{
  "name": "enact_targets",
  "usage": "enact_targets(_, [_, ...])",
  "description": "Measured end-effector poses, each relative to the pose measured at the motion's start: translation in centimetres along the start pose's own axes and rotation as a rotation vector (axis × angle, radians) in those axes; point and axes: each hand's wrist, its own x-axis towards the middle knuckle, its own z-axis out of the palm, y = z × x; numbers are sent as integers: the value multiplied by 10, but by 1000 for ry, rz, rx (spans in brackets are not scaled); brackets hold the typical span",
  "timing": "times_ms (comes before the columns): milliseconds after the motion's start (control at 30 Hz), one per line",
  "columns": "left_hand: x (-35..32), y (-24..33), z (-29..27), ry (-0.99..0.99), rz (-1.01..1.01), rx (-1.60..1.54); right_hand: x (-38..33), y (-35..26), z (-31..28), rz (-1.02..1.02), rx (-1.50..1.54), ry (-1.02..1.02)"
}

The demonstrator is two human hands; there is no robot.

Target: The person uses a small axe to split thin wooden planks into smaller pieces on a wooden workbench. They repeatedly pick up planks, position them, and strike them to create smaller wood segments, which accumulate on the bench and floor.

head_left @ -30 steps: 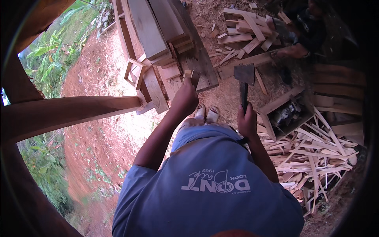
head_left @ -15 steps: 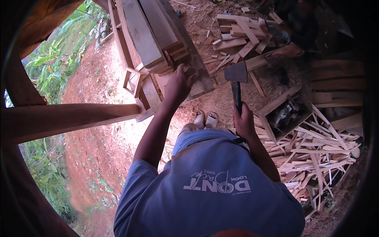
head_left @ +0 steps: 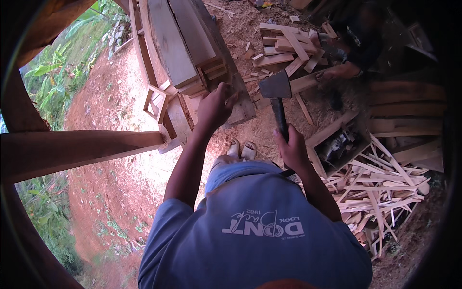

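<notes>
Hatchet (head_left: 275, 85) held head-up by its handle in closed right hand (head_left: 294, 147), near plank stack (head_left: 175, 48), with left hand (head_left: 215, 107) half-curled by the stack's end, impossible to tell whether gripping anything, wood strips (head_left: 380, 185) apparently already cut, amount left unclear.

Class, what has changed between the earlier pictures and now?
The left hand has moved forward over the bench; the small block at its fingertips is no longer visible, perhaps released. The hatchet has tilted leftward, still in the right hand. The stick pile stayed put.
</notes>
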Motion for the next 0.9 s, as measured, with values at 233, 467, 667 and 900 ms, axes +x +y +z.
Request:
enact_targets(233, [-2, 0, 6, 87, 38, 71, 5, -28, -8, -110, -59, -17])
enact_targets(467, [1, 2, 7, 67, -7, 60, 10, -57, -9, -181, -129, -33])
enact_targets(667, [-1, 2, 7, 59, -79, -5, 21, -82, -11, -244, -271, -96])
enact_targets(900, [2, 3, 4, 47, -44, -27, 29, -97, 5, -194, -372, -161])
